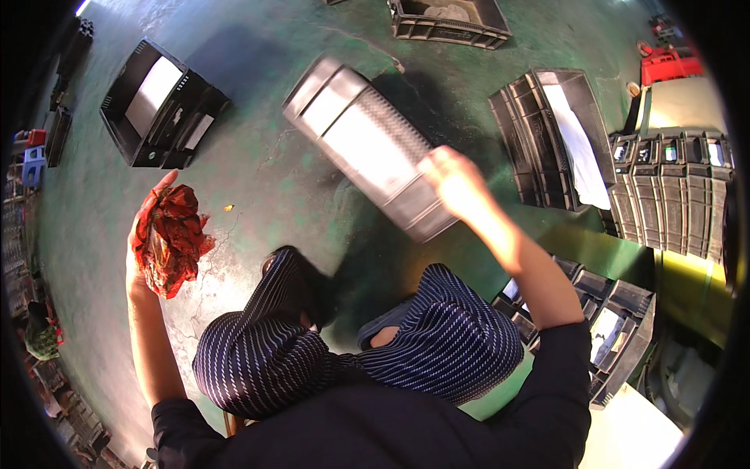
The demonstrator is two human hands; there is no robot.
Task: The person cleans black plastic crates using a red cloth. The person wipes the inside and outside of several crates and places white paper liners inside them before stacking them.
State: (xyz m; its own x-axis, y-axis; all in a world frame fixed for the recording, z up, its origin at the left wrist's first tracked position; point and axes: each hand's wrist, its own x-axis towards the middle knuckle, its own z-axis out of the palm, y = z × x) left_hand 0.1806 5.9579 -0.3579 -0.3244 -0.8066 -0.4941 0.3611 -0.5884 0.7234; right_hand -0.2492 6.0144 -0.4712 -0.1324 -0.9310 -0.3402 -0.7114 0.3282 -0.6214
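Note:
My right hand (455,182) grips one end of a long grey plastic crate (367,141) and holds it up, tilted, above the green floor (273,180). My left hand (144,234) is raised at my left side and clutches a crumpled red patterned rag (168,238). The rag is well apart from the crate. Below are my knees in dark striped trousers (273,344) and my feet in dark sandals.
A black crate (160,105) lies open at the upper left. More black crates (547,141) lean and stack at the right, one holding a white sheet (582,148). Another crate (449,22) stands at the top. Red items (670,64) sit at the upper right.

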